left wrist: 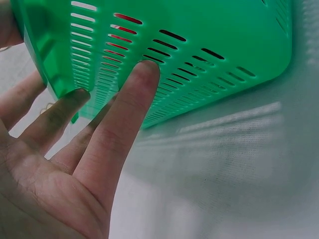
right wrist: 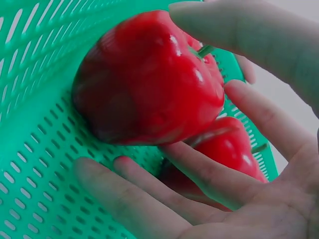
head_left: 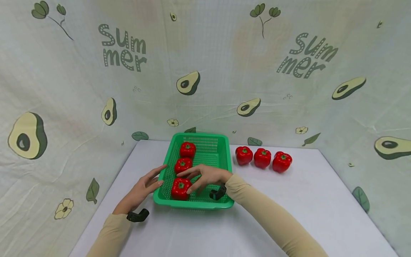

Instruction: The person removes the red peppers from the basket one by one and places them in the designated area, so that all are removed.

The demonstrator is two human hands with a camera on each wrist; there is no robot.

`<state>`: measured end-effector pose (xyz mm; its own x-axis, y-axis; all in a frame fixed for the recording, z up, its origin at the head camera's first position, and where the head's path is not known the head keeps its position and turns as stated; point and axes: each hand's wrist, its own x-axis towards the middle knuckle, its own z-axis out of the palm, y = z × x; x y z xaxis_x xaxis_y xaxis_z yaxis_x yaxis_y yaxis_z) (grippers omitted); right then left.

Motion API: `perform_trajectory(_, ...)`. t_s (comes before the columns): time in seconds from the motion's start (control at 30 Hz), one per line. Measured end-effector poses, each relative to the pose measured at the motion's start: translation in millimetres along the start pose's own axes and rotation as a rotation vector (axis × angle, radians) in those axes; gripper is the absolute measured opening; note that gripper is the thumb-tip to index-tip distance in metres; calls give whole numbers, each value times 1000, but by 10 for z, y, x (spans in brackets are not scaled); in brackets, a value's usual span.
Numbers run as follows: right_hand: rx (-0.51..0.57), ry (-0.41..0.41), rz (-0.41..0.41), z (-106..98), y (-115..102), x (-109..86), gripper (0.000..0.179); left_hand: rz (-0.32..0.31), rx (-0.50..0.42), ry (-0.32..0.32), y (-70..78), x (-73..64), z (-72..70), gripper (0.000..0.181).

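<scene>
A green plastic basket (head_left: 195,205) with slotted walls stands on the table, three red bell peppers in a column along its left side. My right hand (head_left: 205,176) reaches inside over the nearest bell pepper (head_left: 180,188). In the right wrist view the thumb and forefinger tips meet that bell pepper (right wrist: 149,79), the other fingers extended and spread below it. Beyond are the middle bell pepper (head_left: 183,165) and the far bell pepper (head_left: 187,150). With fingers extended, my left hand (head_left: 141,191) touches the basket's left wall; a fingertip rests on the slotted side (left wrist: 209,30).
To the right of the basket, three more red bell peppers (head_left: 262,158) stand in a row on the white table (head_left: 289,200). A cloth (head_left: 218,53) printed with avocados hangs behind and at both sides.
</scene>
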<state>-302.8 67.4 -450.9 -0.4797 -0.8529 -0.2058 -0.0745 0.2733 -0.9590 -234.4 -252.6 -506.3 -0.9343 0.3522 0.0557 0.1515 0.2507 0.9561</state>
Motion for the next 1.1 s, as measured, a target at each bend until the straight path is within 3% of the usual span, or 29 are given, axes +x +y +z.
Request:
perform_trajectory(0.5, 3, -15, 28, 54, -19, 74, 72, -5, -14, -4, -21, 20, 5, 62)
perform_trajectory(1.1, -120, 26, 21, 89, -29, 124, 67, 3, -25, -5, -33, 23, -5, 63)
